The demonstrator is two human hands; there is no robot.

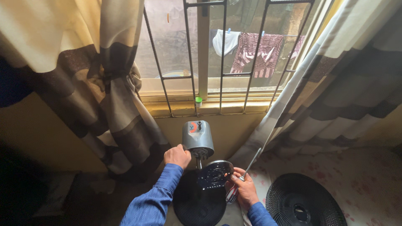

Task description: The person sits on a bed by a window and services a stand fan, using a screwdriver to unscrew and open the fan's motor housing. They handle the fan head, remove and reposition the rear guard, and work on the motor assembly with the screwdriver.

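Below window — left hand [176, 156] steadies fan motor [197, 138]; right hand [243, 187] grips, seemingly, screwdriver [245, 173].

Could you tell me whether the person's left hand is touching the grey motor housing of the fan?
Touching. The head view shows the left hand pressed against the lower left side of the grey motor housing, fingers wrapped at its edge with no gap between them.

fan grille [305, 205] cut off at bottom edge; screwdriver [250, 165] handle hidden in right hand [244, 189]
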